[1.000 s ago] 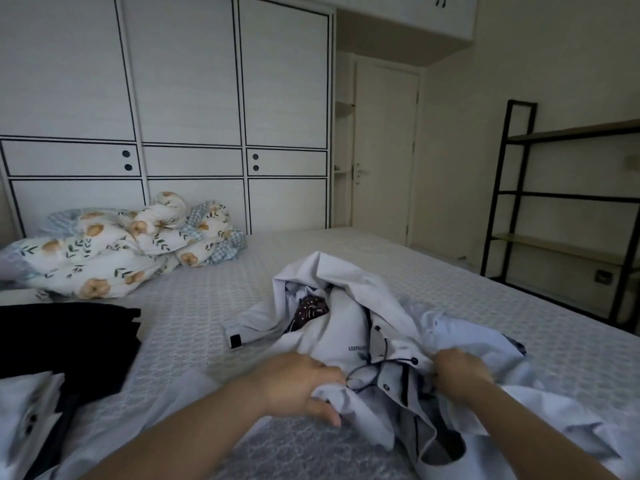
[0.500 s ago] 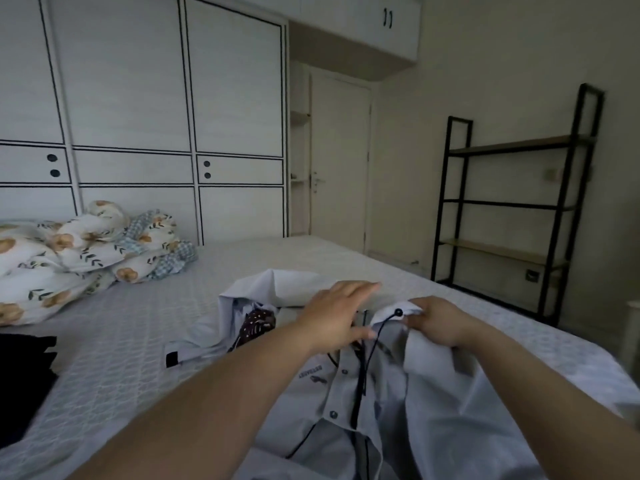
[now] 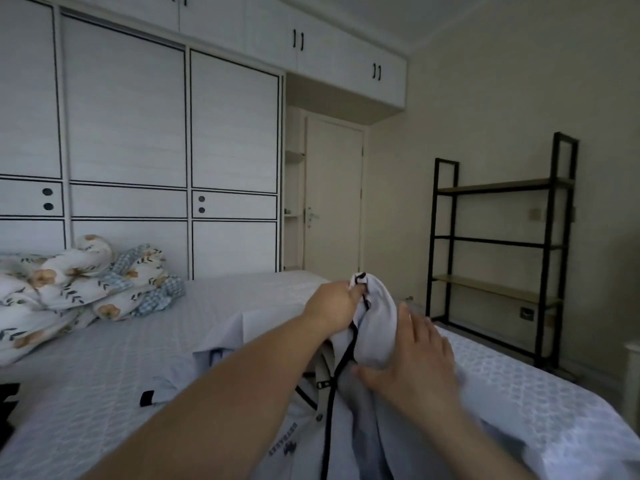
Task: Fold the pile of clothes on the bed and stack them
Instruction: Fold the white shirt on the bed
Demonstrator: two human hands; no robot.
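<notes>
Black fabric (image 3: 7, 408) shows at the far left edge of the bed (image 3: 86, 382), too cropped to say whether it is a folded stack. Behind it, toward the wardrobe (image 3: 128, 133), a floral duvet (image 3: 69, 289) lies bunched and well apart from the work. At centre, the pale jacket (image 3: 346, 438) with dark piping lies on the bed directly in front of the person, its long axis running from the near edge away toward the door (image 3: 334, 195), front panel up with small lettering visible near the bottom of the view. One dark-tabbed cuff (image 3: 146, 398) trails out to the left on the bedcover. The left hand (image 3: 334, 304) is extended furthest, fingers curled and pinching the jacket's raised far end, which is lifted clear of the bed. The right hand (image 3: 415, 362) sits nearer the body and just right of the piped opening, fingers spread and fairly straight, palm against the lifted cloth, gripping nothing that can be made out. Judgement: the garment is being straightened before folding; the coming move depends on the left hand, nearer the far end, drawing it taut along that axis while the right smooths. At far right a black shelf frame (image 3: 550, 244) stands by the wall.
</notes>
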